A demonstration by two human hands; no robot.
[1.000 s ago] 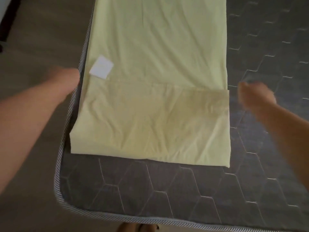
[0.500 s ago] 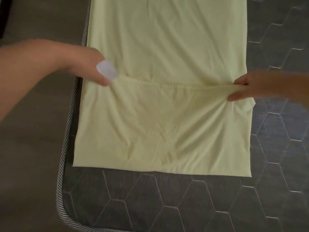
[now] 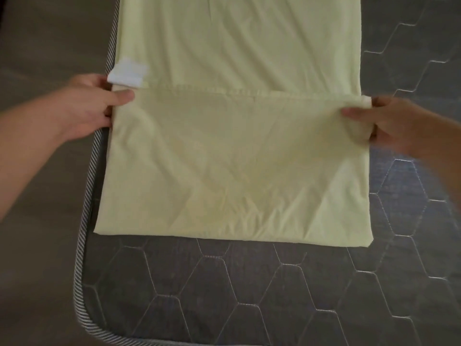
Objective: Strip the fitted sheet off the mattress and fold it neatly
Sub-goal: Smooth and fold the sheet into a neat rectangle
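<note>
Sheet count: one pale yellow fitted sheet (image 3: 237,158), folded into a long strip on one dark quilted mattress (image 3: 224,295); one white label (image 3: 128,74); two hands. Strip long axis runs away from the person, with the near end doubled back. Left hand (image 3: 84,106) pinches the flap's left corner, thumb on top, beside the label. Right hand (image 3: 399,123) pinches the right corner. Sheet spans between both hands.

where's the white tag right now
In the head view the white tag lies at the left edge of the sheet, just beyond the left hand.
</note>
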